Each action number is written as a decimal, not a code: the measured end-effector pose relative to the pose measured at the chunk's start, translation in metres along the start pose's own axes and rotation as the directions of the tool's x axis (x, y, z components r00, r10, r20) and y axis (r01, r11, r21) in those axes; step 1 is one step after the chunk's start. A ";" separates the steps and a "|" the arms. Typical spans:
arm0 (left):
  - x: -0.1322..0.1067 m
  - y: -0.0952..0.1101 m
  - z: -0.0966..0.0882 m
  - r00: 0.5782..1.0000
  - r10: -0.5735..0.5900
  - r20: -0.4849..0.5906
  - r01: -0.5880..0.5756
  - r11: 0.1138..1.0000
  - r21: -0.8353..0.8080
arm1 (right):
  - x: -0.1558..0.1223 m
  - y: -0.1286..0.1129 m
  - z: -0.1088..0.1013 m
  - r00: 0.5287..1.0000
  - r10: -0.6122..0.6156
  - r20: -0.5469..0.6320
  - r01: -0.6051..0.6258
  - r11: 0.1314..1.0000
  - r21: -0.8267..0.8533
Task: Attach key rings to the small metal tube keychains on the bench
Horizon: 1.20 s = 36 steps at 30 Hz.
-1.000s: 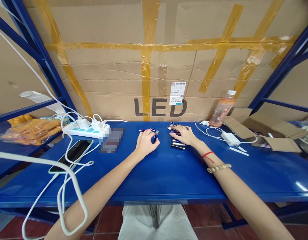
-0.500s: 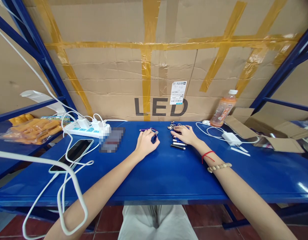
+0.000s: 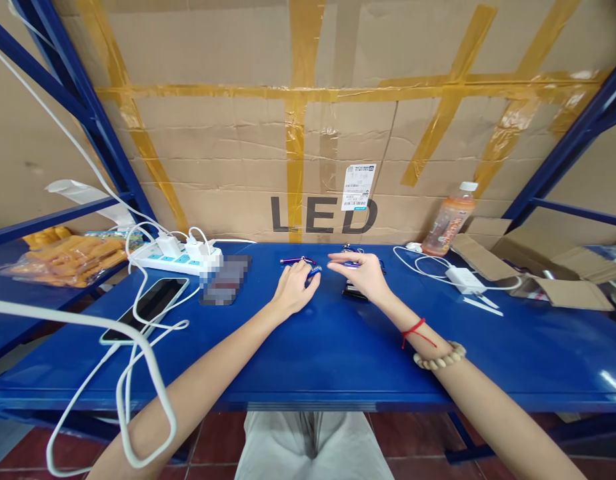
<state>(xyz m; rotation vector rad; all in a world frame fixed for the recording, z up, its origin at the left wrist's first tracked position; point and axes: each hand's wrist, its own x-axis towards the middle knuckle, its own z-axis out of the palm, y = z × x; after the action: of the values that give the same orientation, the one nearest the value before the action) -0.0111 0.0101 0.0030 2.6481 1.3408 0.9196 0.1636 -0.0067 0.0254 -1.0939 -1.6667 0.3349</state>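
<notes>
My left hand [image 3: 292, 290] rests on the blue table [image 3: 308, 347] with its fingers curled round a small blue cylinder [image 3: 314, 271]. My right hand [image 3: 361, 275] is lifted a little and pinches another small blue cylinder [image 3: 349, 265] between thumb and fingers. Under and behind that hand lies a pile of several similar small metal cylinders [image 3: 353, 291], partly hidden. A purple cylinder with a ring [image 3: 294, 261] lies just beyond my left hand.
A white power strip [image 3: 175, 257] with chargers and white cables sits at the back left, a phone [image 3: 147, 308] in front of it. An orange drink bottle [image 3: 451, 220], a white charger [image 3: 463, 279] and an open cardboard box [image 3: 533, 267] stand at the right. A cardboard wall closes the back.
My right hand has left the pile, risen and moved left with a blue cylinder pinched in it. My left hand has stayed in place.
</notes>
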 end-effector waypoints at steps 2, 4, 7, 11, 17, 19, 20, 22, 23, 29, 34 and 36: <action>0.000 0.000 0.000 0.999 0.035 0.016 -0.035 0.999 -0.015 | -0.002 -0.005 0.004 0.999 -0.037 0.032 0.036 0.999 0.028; -0.001 -0.001 0.000 0.998 0.062 0.033 -0.062 0.998 -0.016 | -0.004 -0.006 0.007 0.994 -0.093 0.051 0.091 0.995 0.035; -0.001 -0.001 0.001 0.993 0.100 0.060 -0.100 0.995 -0.006 | -0.005 -0.004 0.007 0.990 -0.130 0.059 0.128 0.991 0.039; -0.001 -0.001 0.002 0.990 0.116 0.076 -0.117 0.993 0.017 | -0.004 0.000 0.007 0.991 -0.116 0.064 0.112 0.992 0.055; -0.001 -0.003 0.004 0.994 0.090 0.064 -0.090 0.996 -0.001 | -0.006 -0.006 0.007 0.977 -0.199 0.070 0.202 0.978 -0.047; -0.001 -0.003 0.004 0.995 0.083 0.064 -0.083 0.997 -0.005 | -0.007 -0.008 0.007 0.969 -0.229 0.098 0.237 0.968 -0.085; 0.000 -0.003 0.004 0.994 0.081 0.067 -0.080 0.997 -0.003 | -0.007 -0.009 0.007 0.965 -0.237 0.115 0.249 0.963 -0.107; 0.000 -0.003 0.004 0.994 0.083 0.075 -0.084 0.996 0.001 | -0.008 -0.009 0.007 0.957 -0.247 0.153 0.270 0.950 -0.157; 0.000 -0.003 0.004 0.993 0.087 0.078 -0.087 0.996 0.004 | -0.008 -0.008 0.007 0.953 -0.249 0.174 0.279 0.943 -0.180; 0.000 -0.004 0.006 0.991 0.102 0.087 -0.104 0.995 0.012 | -0.009 -0.007 0.006 0.940 -0.236 0.246 0.291 0.932 -0.219; 0.001 -0.003 0.005 0.997 0.027 0.079 -0.029 0.999 0.021 | -0.006 -0.009 0.006 0.955 -0.201 0.217 0.235 0.962 -0.141; 0.002 -0.002 0.004 0.998 -0.011 0.067 0.010 1.000 0.017 | -0.002 -0.005 0.001 0.977 -0.170 0.128 0.187 0.973 -0.132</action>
<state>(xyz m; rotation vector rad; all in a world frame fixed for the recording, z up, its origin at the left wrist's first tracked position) -0.0101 0.0135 0.0000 2.6557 1.3518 0.8136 0.1598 -0.0107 0.0271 -1.0357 -1.9018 0.1662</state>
